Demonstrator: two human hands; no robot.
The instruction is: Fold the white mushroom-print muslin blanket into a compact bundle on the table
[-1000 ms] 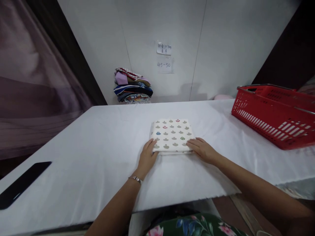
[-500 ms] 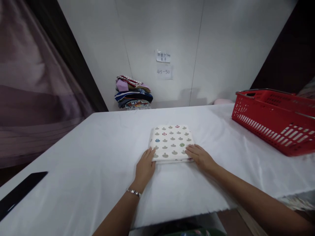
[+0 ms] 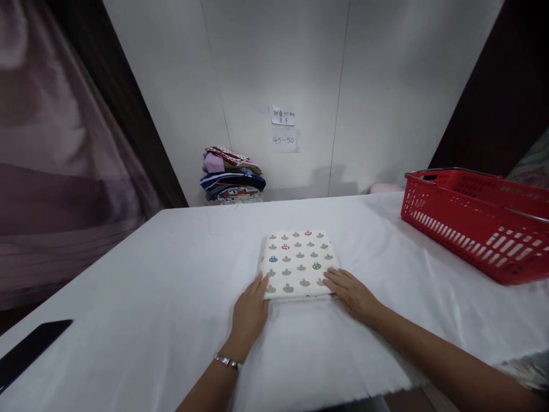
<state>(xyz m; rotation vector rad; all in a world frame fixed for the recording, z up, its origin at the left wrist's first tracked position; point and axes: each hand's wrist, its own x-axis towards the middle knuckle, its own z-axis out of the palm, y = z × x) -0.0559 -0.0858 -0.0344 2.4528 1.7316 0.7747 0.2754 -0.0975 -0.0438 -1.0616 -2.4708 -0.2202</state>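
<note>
A white cloth printed with grey, red, blue and green mushroom shapes lies folded into a flat, near-square bundle. It rests on the white-covered table. My left hand, with a metal bracelet on its wrist, touches the near left corner of the bundle with its fingers stretched forward. At the near right corner, my right hand lies with its fingers flat on the cloth. Both thumbs are mostly hidden from view.
A red perforated basket stands on the right of the table. Several folded fabrics are piled in a stack at the far edge. A flat black object lies at the left. Paper signs hang on the wall behind.
The camera has tipped slightly upward, so everything sits lower in view. Both hands stay at the near corners of the folded cloth, with little visible movement.
</note>
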